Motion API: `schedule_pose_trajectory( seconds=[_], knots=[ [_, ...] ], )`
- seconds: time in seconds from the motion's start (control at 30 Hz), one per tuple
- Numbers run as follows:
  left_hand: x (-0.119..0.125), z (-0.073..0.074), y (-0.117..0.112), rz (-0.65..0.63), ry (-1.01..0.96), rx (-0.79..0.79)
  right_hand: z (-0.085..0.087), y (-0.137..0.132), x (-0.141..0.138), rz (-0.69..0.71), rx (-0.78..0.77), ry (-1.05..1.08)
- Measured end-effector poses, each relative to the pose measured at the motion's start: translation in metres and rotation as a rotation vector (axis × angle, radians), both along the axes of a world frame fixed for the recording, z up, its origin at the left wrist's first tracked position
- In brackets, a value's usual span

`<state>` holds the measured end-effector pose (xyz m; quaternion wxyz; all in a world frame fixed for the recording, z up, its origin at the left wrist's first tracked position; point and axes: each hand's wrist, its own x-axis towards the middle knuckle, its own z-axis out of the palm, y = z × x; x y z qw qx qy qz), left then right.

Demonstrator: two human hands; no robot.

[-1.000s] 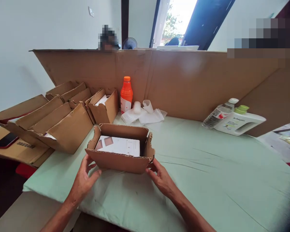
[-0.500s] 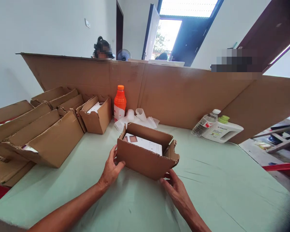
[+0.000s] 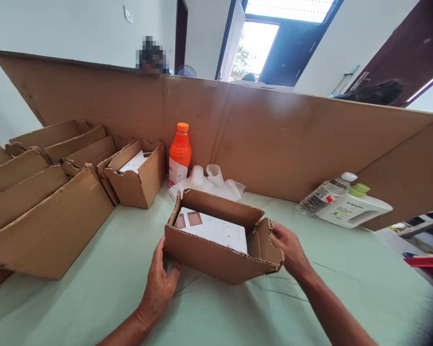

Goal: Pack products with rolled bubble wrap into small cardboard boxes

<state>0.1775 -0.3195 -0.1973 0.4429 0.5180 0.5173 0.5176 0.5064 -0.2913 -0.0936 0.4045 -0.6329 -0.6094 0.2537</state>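
An open-topped cardboard box (image 3: 205, 252) stands in front of me on the green table cover, angled slightly. White printed cards or flat boxes (image 3: 214, 228) with brown squares at one end lie inside it; I cannot tell which they are. My left hand (image 3: 158, 281) grips the box's near left corner, fingers along its end and thumb near the lower front edge. At the opposite end, my right hand (image 3: 290, 250) holds the notched end wall from outside, with most of its fingertips hidden behind the cardboard.
More cardboard boxes (image 3: 57, 230) crowd the left side; a smaller box (image 3: 151, 175) there holds white items. Behind are an orange bottle (image 3: 180, 151) and translucent wrapping sheets (image 3: 216, 190). A water bottle (image 3: 324, 194) leans against a white jug (image 3: 364, 211) before a cardboard partition (image 3: 274, 139).
My right hand has moved from the box's lower front corner up and around to its right end. The left hand stays at the left end, and the whole view has shifted.
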Motion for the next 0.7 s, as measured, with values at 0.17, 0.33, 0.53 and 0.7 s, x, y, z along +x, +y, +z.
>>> schedule_pose_trajectory(
  seconds=[0.17, 0.33, 0.53, 0.7],
  knots=[
    [-0.001, -0.013, 0.000, 0.039, 0.037, -0.050, 0.030, 0.126, -0.026, 0.081, 0.094, -0.404],
    [-0.003, -0.031, 0.002, 0.060, 0.018, -0.014, 0.028, 0.205, -0.067, 0.043, 0.033, -0.627],
    [-0.003, -0.023, 0.003, 0.013, 0.031, -0.021, 0.040, 0.165, -0.035, -0.127, 0.156, -0.466],
    [-0.002, -0.005, 0.003, 0.002, 0.019, 0.000, 0.010, 0.050, 0.011, -0.238, 0.122, 0.113]
  ],
)
